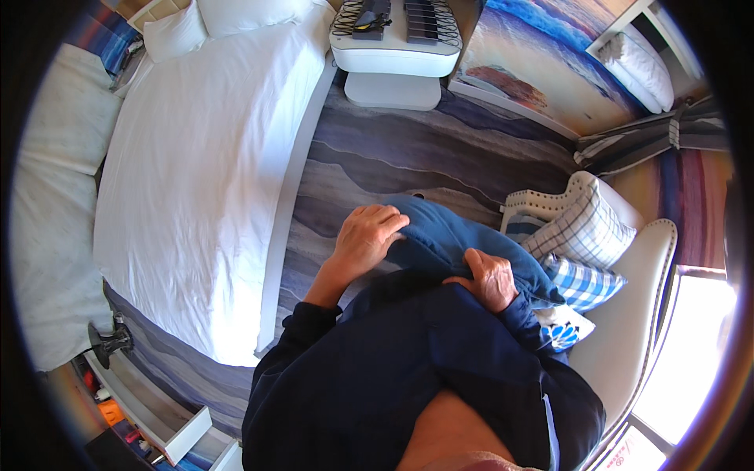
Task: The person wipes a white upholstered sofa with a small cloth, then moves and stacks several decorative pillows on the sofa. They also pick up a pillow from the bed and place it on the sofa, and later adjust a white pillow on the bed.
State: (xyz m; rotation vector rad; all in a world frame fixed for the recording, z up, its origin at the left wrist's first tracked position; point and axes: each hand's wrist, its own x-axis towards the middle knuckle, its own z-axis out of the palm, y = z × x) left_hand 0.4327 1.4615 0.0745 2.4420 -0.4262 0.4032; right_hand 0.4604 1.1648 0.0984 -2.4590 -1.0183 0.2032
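Note:
A dark blue cushion (465, 235) is held in front of my body, above the patterned floor. My left hand (365, 235) grips its upper left corner, fingers curled over the edge. Nearer my body, my right hand (490, 279) clutches the cushion's lower edge, with the thumb along the fabric. Right of it, on a cream sofa (618, 329) with studded trim, lie a white plaid cushion (580, 226), a blue checked cushion (586, 282) and a white cushion with a blue pattern (564, 327). The cushion's underside is hidden.
A bed (194, 176) with white bedding stands at left. At the top is a white table (394, 59) bearing dark trays and coiled cables. A black fan (109, 341) and an open drawer (188, 435) are at lower left. A tied curtain (642, 138) hangs at right.

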